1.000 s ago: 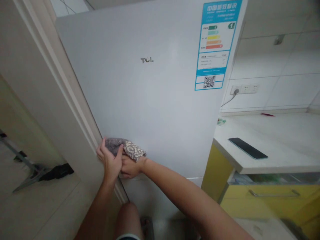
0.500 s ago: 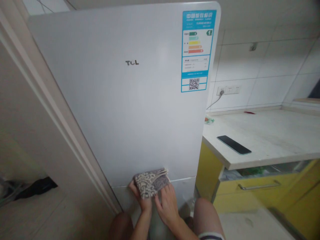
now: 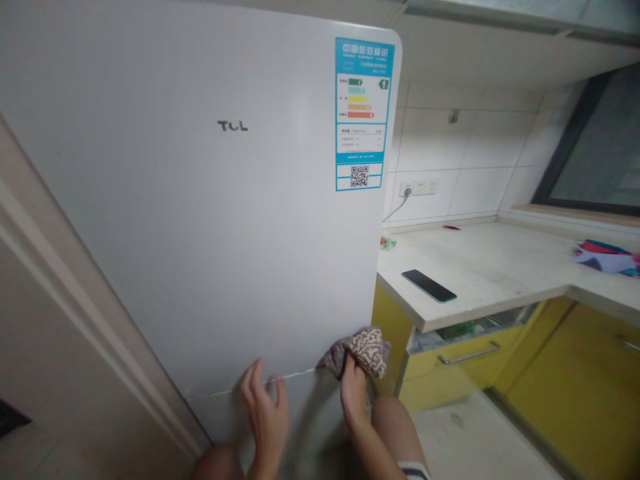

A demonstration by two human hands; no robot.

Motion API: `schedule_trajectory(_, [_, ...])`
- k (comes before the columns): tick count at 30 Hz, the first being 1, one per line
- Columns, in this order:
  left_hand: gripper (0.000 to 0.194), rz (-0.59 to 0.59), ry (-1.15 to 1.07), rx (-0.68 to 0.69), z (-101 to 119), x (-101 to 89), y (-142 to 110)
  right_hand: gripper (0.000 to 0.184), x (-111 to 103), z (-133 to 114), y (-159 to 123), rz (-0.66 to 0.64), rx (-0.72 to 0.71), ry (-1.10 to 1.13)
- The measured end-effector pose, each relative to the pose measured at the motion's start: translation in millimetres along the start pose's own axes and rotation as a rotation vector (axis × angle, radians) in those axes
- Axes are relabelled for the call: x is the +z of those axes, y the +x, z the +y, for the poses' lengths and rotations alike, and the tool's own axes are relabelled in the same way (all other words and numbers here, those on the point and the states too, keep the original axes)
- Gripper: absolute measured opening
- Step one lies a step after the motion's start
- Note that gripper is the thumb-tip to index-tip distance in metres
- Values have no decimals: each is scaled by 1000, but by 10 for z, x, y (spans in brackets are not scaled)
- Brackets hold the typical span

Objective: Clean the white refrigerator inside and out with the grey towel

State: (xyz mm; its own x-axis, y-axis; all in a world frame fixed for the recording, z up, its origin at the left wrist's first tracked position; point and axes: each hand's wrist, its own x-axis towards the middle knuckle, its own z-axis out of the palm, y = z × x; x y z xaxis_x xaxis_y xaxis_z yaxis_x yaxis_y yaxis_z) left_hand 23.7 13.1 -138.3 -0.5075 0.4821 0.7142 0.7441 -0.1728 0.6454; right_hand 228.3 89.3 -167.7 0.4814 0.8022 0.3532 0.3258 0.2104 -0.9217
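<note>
A grey cloth with a cream swirl pattern [image 3: 371, 350] is bunched in my right hand [image 3: 354, 387]. It lies against the right edge of the white refrigerator [image 3: 240, 240], close to the seam between the upper and lower doors. My left hand [image 3: 265, 407] holds nothing. Its fingers are apart and raised near the same seam, left of the cloth; whether they touch the door I cannot tell. Part of my right hand's fingers is hidden by the cloth.
To the right, a black phone [image 3: 429, 285] lies on the pale countertop [image 3: 480, 260], above a yellow drawer [image 3: 465, 360] with a metal handle. Colourful cloths [image 3: 605, 259] lie farther right. A plug sits in the wall socket [image 3: 419, 189]. A door frame [image 3: 75, 280] runs along the left.
The cloth has gone from both hands at the middle of the seam to my right hand at the refrigerator's right edge. My left hand has let go of it. The view has turned right.
</note>
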Motion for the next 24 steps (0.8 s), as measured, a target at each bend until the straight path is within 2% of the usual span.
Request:
schedule_trajectory(2, [70, 187, 96, 22, -246, -263, 266, 78, 76, -30, 12, 88, 32, -10])
schedule_trajectory(4, [73, 227, 113, 142, -329, -461, 483, 76, 207, -196, -25, 184, -14, 3])
schedule_trajectory(6, [70, 205, 93, 298, -201, -546, 590, 68, 353, -545, -73, 217, -193, 27])
schedule_trajectory(7, [71, 180, 73, 387, -72, -539, 604, 61, 414, -781, -86, 185, -325, 32])
schedule_trajectory(8, [72, 159, 48, 478, 83, -503, 600, 53, 456, -1044, -87, 115, -468, 27])
schedule_trajectory(10, [73, 118, -8, 577, 407, -364, 588, 41, 474, -1583, -32, -130, -761, 4])
schedule_trajectory(12, [66, 108, -31, 504, 668, -191, 644, 45, 392, -2027, 115, -428, -1032, 18])
schedule_trajectory(13, [65, 115, -20, 429, 756, -114, 715, 50, 318, -2181, 223, -541, -1127, 44])
schedule_trajectory(14, [67, 125, 10, 357, 815, -52, 817, 54, 226, -2279, 354, -596, -1185, 74])
schedule_trajectory(15, [72, 137, 50, 294, 848, -12, 948, 55, 123, -2323, 504, -573, -1197, 96])
schedule_trajectory(16, [80, 151, 94, 244, 860, 3, 1104, 54, 15, -2317, 670, -468, -1160, 101])
schedule_trajectory(18, [104, 192, 172, 171, 852, -53, 1479, 51, -189, -2187, 1025, -108, -979, 57])
schedule_trajectory(20, [113, 254, 214, 181, 848, -215, 1923, 59, -336, -1971, 1359, 197, -753, 2])
schedule_trajectory(21, [111, 305, 228, 227, 862, -330, 2172, 66, -378, -1853, 1494, 249, -660, -6])
schedule_trajectory(22, [106, 370, 243, 262, 894, -460, 2439, 72, -397, -1738, 1599, 224, -589, 4])
schedule_trajectory(24, [105, 442, 232, 332, 1019, -741, 3020, 74, -374, -1539, 1708, 70, -476, 68])
